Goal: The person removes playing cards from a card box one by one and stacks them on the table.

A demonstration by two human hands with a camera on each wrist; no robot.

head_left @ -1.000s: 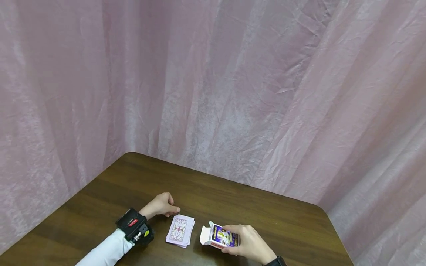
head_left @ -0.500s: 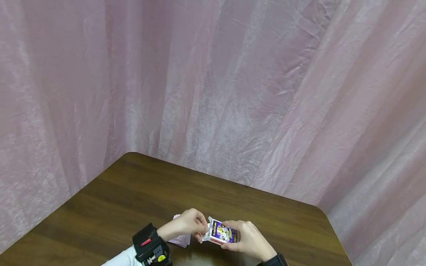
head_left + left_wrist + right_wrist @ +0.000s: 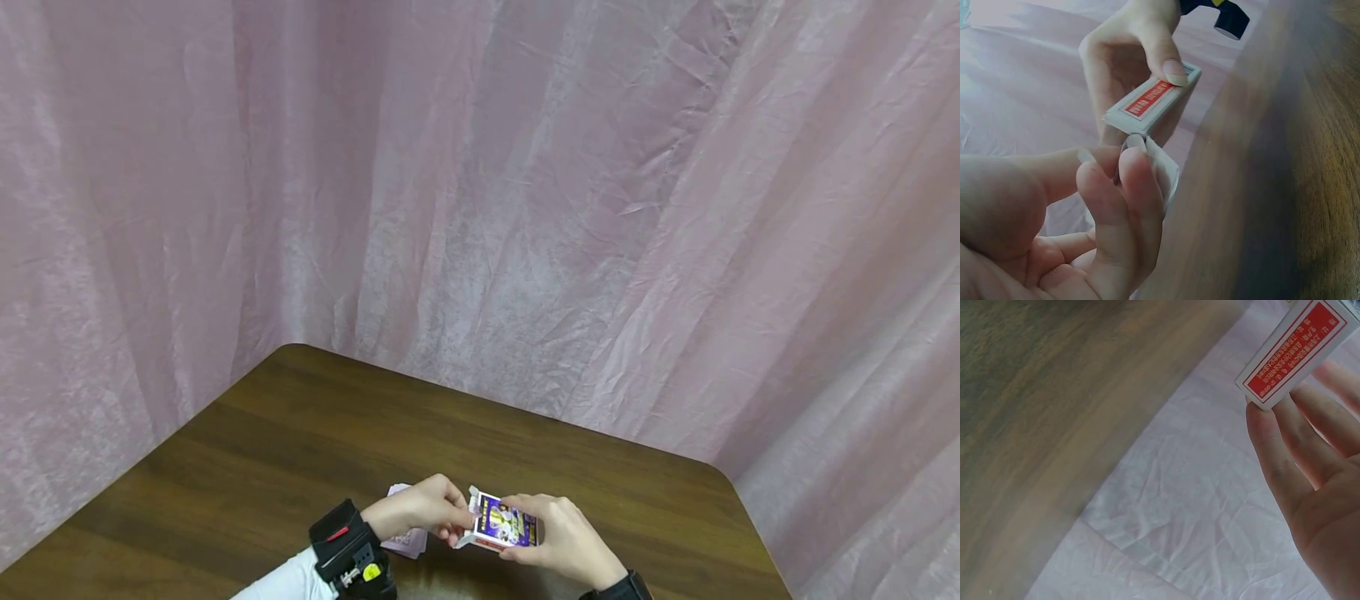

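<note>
Head view has the left hand (image 3: 431,508), beside the cards (image 3: 408,544) a second ago, now partly covering them, its grip pinching the flap (image 3: 1164,170) of the box (image 3: 504,525), which the right hand (image 3: 561,540) holds over the counter (image 3: 337,417). Right wrist view adds a red-printed side panel (image 3: 1294,353).

Room type unclear; pink drapes (image 3: 480,208) hang behind a brown table (image 3: 315,425)
</note>
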